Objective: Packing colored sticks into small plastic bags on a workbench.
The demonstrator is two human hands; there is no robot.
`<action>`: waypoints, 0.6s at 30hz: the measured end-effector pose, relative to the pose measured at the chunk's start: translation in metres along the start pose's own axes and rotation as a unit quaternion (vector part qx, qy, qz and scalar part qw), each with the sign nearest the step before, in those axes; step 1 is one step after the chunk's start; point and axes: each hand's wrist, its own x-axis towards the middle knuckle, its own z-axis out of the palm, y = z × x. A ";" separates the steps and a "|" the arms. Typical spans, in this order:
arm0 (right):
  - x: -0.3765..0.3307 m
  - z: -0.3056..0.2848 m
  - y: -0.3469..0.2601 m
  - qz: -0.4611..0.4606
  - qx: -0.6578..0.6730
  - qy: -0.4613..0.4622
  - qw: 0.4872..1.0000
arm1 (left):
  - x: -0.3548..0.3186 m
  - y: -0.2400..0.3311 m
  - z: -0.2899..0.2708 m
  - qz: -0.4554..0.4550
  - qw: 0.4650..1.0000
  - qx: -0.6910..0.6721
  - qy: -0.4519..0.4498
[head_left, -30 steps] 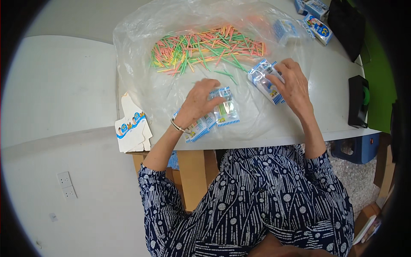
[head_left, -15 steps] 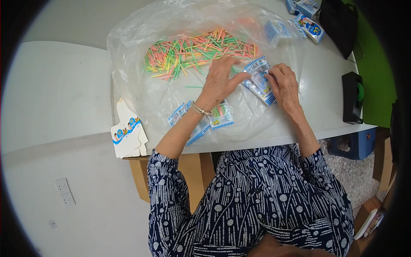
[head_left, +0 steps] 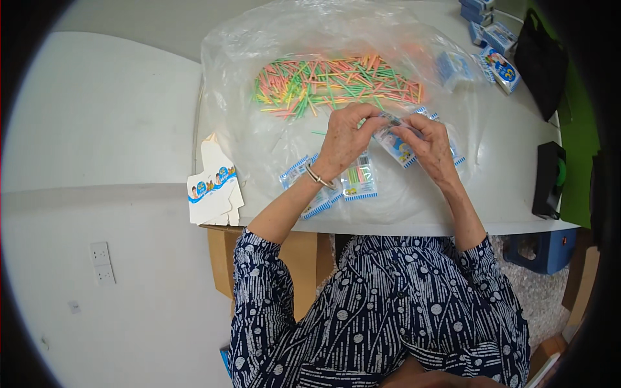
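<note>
My left hand (head_left: 344, 139) and my right hand (head_left: 431, 146) pinch the top edge of a small blue-and-white plastic packet (head_left: 398, 150), fingertips close together. Whether anything is inside this packet cannot be made out. Partly hidden by my right hand, another striped packet (head_left: 458, 155) lies behind it. Just below my left hand rests a packet (head_left: 359, 181) with coloured sticks showing through its clear window. More flat packets (head_left: 316, 205) lie beside my left wrist, partly covered by it. Beyond my hands spreads a heap of thin pink, green and yellow sticks (head_left: 339, 81).
A large clear plastic bag (head_left: 226, 61) lies under the sticks and packets on the white table (head_left: 501, 204). White printed cartons (head_left: 217, 194) lie at the left edge. Far right hold blue-and-white packs (head_left: 501, 68), a black bag (head_left: 540, 68) and a black tape dispenser (head_left: 548, 181).
My hands have come together at the packet's top edge, and my right hand now grips it beside my left. The whole view has shifted, with the table appearing further right.
</note>
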 end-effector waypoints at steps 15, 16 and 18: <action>-0.015 0.047 -0.005 -0.037 0.048 -0.149 0.987 | 0.027 -0.113 -0.132 0.133 0.871 0.457 0.119; -0.015 0.051 0.002 -0.040 0.050 -0.147 0.987 | 0.029 -0.124 -0.149 0.136 0.870 0.460 0.119; -0.015 0.054 0.018 -0.103 -0.007 -0.174 0.979 | 0.035 -0.143 -0.169 0.068 0.778 0.624 0.028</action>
